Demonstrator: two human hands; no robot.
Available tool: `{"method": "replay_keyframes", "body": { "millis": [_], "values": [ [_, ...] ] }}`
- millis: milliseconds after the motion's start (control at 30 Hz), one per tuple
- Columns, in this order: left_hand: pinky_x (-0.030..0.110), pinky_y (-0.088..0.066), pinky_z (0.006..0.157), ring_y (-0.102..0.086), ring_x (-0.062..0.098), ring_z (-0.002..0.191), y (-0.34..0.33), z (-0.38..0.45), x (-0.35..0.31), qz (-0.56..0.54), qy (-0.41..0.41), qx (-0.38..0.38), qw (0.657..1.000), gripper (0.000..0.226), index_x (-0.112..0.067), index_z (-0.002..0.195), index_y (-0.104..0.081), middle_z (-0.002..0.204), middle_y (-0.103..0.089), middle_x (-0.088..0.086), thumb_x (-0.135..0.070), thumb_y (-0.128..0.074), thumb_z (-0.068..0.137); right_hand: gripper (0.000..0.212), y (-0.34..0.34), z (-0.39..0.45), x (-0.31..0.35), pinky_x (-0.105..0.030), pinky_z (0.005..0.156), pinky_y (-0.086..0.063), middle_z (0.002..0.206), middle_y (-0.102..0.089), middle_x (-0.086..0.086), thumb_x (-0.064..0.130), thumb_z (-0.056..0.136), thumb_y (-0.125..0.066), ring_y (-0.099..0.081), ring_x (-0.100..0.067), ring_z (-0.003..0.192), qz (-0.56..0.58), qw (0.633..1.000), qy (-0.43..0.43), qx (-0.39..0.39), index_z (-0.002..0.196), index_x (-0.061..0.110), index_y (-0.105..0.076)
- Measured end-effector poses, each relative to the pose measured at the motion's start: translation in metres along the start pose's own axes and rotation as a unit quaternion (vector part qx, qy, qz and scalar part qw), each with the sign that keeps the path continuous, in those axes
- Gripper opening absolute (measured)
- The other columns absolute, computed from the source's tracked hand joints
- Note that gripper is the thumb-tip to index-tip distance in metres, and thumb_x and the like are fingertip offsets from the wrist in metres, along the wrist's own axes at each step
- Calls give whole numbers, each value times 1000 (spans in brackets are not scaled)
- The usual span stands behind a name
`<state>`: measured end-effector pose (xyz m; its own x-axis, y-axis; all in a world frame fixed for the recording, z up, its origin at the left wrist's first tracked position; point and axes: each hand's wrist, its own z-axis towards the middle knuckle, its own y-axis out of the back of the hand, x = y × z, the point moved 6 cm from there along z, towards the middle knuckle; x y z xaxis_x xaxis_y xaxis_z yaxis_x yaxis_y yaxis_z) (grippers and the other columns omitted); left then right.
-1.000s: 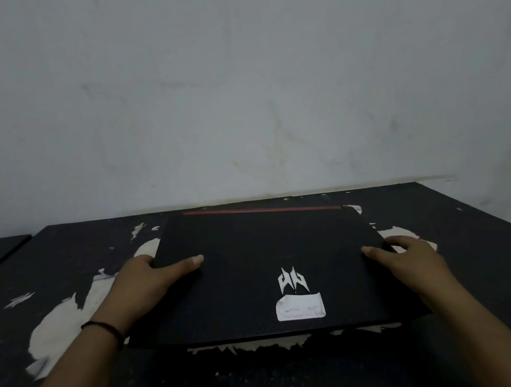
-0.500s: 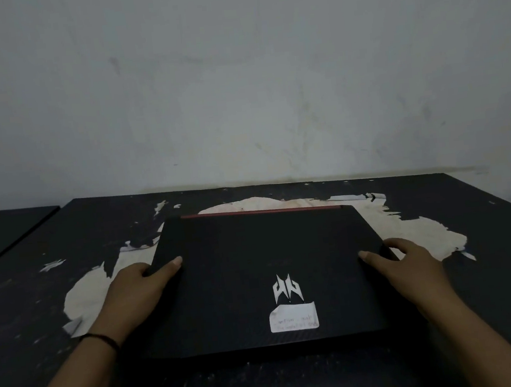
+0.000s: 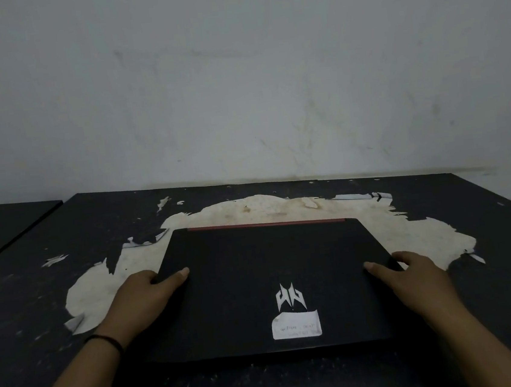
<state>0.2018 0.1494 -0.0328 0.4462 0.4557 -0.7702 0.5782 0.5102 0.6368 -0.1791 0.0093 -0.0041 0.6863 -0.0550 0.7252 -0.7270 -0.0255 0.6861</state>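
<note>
black closed laptop (image 3: 256, 275) lies flat on the peeling tabletop (image 3: 30, 280). left hand (image 3: 142, 303) and right hand (image 3: 414, 277) grip its side edges, thumbs on the lid. judged rigid, fairly heavy, fragile: lift level by both sides.

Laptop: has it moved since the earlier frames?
Yes. The laptop came toward the person: the pale worn patch now shows beyond its red rear edge.

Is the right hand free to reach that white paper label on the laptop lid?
Probably yes. The right hand grips the laptop by its right edge, and the white label lies on the bare lid nearby, with nothing between them. It would need to let go first.
</note>
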Motion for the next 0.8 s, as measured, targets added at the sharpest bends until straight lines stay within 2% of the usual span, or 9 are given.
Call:
{"method": "replay_keyframes", "body": {
  "millis": [67,133,233,367,467,600,700,800],
  "values": [
    [32,-40,58,-66,37,78,0,3,1,17,4,3,1000,66,5,85,-65,85,-68,25,-60,-60,78,62,0,1,2,-36,81,-43,133,-56,-13,47,82,-63,-56,-29,105,-8,1000,6,2,128,7,-54],
    [31,-40,57,-64,32,75,0,5,0,40,4,12,999,63,1,84,-65,84,-67,21,-62,-58,78,56,0,1,4,-33,73,-40,125,-60,-14,47,83,-62,-53,-23,89,-18,1000,9,5,120,6,-59],
    [30,-40,57,-63,25,73,2,9,-3,91,-10,17,996,63,-3,82,-65,81,-67,14,-65,-53,80,56,-1,4,3,-32,72,-41,120,-62,-14,50,84,-60,-48,-19,84,-43,999,5,8,119,6,-60],
    [29,-42,57,-62,20,71,3,8,-10,160,-23,-17,987,66,-4,78,-66,75,-67,9,-68,-48,80,57,0,7,3,-32,70,-40,110,-62,-12,53,84,-57,-46,-17,83,-64,998,9,4,119,8,-59],
    [29,-43,56,-61,18,66,3,4,-16,207,-35,-40,977,69,-5,72,-65,69,-66,8,-70,-44,79,56,1,10,3,-31,69,-38,114,-63,-12,50,85,-57,-45,-17,83,-66,998,19,-1,121,7,-59],
    [29,-41,54,-61,18,64,2,4,-19,224,-41,-52,972,71,-4,69,-64,65,-64,7,-71,-43,79,54,0,15,2,-32,68,-40,89,-58,-5,53,84,-57,-48,-17,80,-72,997,25,-10,112,7,-62],
    [28,-39,52,-60,19,62,2,5,-19,231,-45,-52,971,68,-8,62,-59,63,-63,6,-72,-42,79,53,-1,18,0,-33,68,-40,101,-63,-10,53,84,-57,-47,-18,80,-72,997,26,-15,111,7,-62],
    [28,-38,52,-60,19,61,3,5,-21,236,-49,-53,969,66,-10,58,-53,61,-61,5,-72,-42,79,56,-2,18,0,-33,68,-42,86,-55,-5,54,85,-54,-47,-19,79,-87,996,32,-18,111,6,-62]
  ]
}}
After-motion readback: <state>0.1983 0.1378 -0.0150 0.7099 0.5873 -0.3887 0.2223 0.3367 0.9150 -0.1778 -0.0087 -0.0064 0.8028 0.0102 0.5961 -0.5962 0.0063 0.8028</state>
